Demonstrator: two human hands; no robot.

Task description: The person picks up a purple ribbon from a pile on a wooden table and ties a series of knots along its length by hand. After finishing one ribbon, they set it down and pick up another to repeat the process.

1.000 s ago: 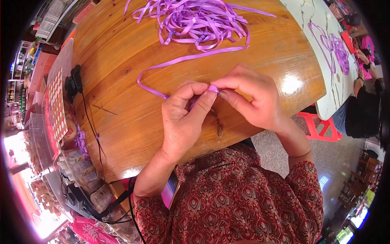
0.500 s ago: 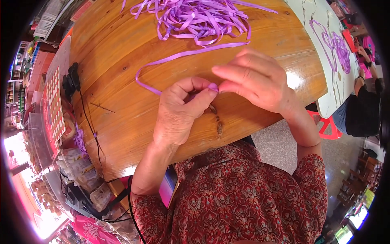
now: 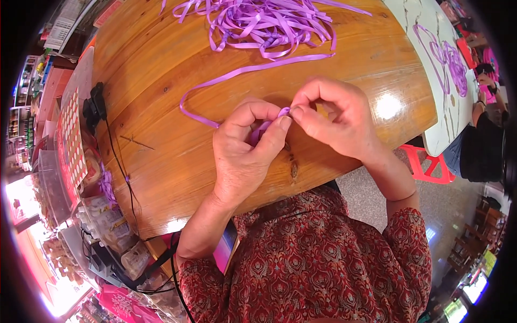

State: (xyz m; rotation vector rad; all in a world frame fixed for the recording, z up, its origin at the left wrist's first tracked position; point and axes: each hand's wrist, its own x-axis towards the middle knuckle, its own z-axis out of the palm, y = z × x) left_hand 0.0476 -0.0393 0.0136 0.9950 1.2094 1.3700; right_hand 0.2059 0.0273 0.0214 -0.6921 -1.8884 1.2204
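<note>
Between thumb and forefinger, my left hand (image 3: 245,140) pinches a purple ribbon (image 3: 237,71), part of it bunched inside the curled fingers. From there the ribbon curves out to the left and runs back across the wooden table to a loose end near the pile. My right hand (image 3: 336,116) meets the left at the fingertips, its thumb and forefinger closed on the same small bit of ribbon. Fingers cover most of that spot, so its shape is hard to make out. A tangled heap of purple ribbons (image 3: 269,27) lies beyond both hands.
A black clip-like device (image 3: 96,105) with a cable lies at the table's left edge, beside a sheet of dots (image 3: 72,140). At right, a white marbled table (image 3: 431,113) carries more purple ribbon (image 3: 455,67). A red stool (image 3: 423,164) stands below it, near another person.
My right hand has come down from a raised, loosely spread pose and closed its thumb and forefinger on the ribbon at the left fingertips. The left hand keeps its pinch.
</note>
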